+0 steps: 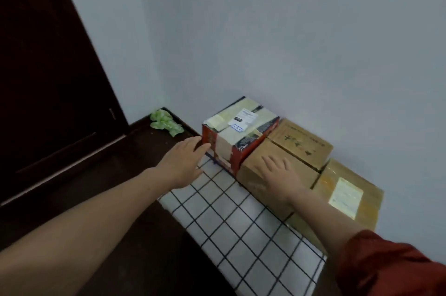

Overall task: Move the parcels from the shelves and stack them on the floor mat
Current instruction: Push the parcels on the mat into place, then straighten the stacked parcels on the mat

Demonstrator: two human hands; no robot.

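Left arm (96, 218): bare, enters at the lower left edge and runs up towards the middle of the frame, stretched nearly straight.
Left hand (184, 162): middle of the frame, back facing up, fingers straight and close together, pointing up and right.
Right arm (321, 208): enters from the lower right corner, forearm bare, dark red sleeve (386, 266) above it.
Right hand (281, 175): right of centre, palm down, fingers straight and slightly spread.
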